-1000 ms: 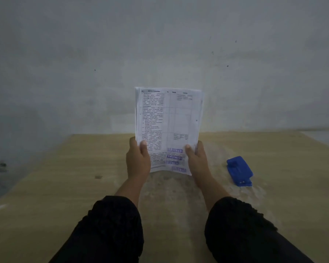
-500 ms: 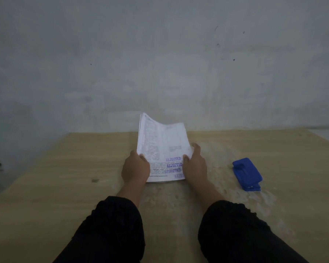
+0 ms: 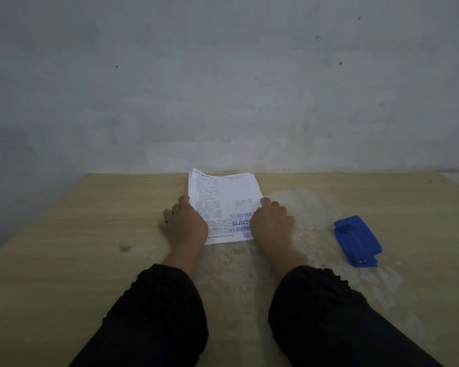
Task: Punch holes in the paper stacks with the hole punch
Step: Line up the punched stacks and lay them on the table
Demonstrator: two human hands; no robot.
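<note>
A stack of printed white paper (image 3: 227, 200) with purple "REJECTED" stamps lies flat on the wooden table (image 3: 77, 234), near its far edge. My left hand (image 3: 184, 225) rests on the stack's left edge and my right hand (image 3: 270, 221) on its right edge, fingers spread against the sides of the sheets. A blue hole punch (image 3: 357, 241) lies on the table to the right of my right hand, apart from the paper and untouched.
A grey wall (image 3: 223, 88) rises straight behind the table's far edge. A pale worn patch (image 3: 302, 207) covers the tabletop around and under the punch and paper. Both forearms wear black sleeves (image 3: 164, 313).
The paper stack was held upright in both hands a second ago; it has been tilted away and laid flat on the table. My hands went down with it. The punch stayed put.
</note>
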